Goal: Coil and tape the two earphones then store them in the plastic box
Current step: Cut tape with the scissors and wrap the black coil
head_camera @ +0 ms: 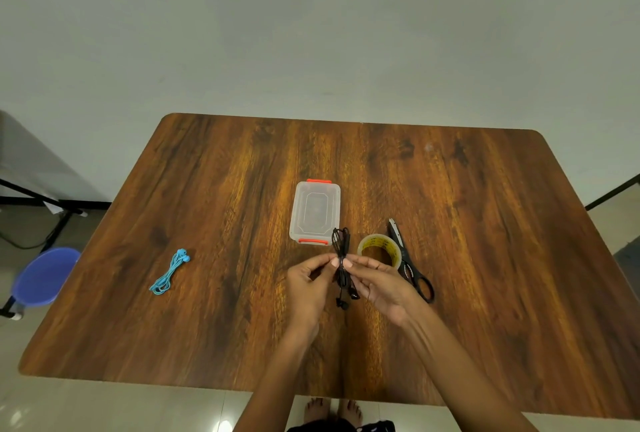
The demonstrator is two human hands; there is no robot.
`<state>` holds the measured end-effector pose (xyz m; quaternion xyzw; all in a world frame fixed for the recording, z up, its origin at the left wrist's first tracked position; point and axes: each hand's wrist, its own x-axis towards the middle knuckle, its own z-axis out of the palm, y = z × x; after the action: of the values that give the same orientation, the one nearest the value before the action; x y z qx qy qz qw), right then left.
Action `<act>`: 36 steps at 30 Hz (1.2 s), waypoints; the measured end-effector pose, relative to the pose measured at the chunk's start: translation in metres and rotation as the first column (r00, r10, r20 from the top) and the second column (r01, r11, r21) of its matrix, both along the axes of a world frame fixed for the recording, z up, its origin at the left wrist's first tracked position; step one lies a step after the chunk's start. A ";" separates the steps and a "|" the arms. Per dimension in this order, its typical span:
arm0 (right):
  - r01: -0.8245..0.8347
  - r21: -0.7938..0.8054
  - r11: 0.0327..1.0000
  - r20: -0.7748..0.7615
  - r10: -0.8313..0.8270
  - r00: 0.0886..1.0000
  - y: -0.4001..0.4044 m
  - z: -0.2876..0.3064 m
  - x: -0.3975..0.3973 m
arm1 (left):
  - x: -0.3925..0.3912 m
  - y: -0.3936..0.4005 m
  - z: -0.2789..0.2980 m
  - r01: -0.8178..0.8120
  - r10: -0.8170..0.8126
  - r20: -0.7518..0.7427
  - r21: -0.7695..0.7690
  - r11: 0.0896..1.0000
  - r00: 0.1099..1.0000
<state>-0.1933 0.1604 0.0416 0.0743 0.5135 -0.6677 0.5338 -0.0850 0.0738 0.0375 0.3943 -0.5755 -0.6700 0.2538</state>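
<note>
Above the table's middle, my left hand and my right hand both pinch a coiled black earphone at its waist. Its loops stick up past my fingers and its earbuds dangle below. A blue earphone lies coiled on the table to the left, away from both hands. The clear plastic box with orange latches sits lid-on just behind my hands. I cannot tell whether tape is on the black coil.
A roll of clear tape lies right of my hands, with black-handled scissors beside it. The wooden table spreads wide on both sides. A blue stool stands on the floor at the left.
</note>
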 end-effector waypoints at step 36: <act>-0.033 0.120 0.992 -0.007 0.034 0.999 -0.012 0.002 -0.002 | 0.004 -0.005 -0.008 0.039 -0.035 -0.118 0.029 0.999 0.992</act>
<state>-0.1950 0.1485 0.0440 0.0946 0.5560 -0.6271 0.5373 -0.0811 0.0686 0.0296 0.3475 -0.5563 -0.7054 0.2685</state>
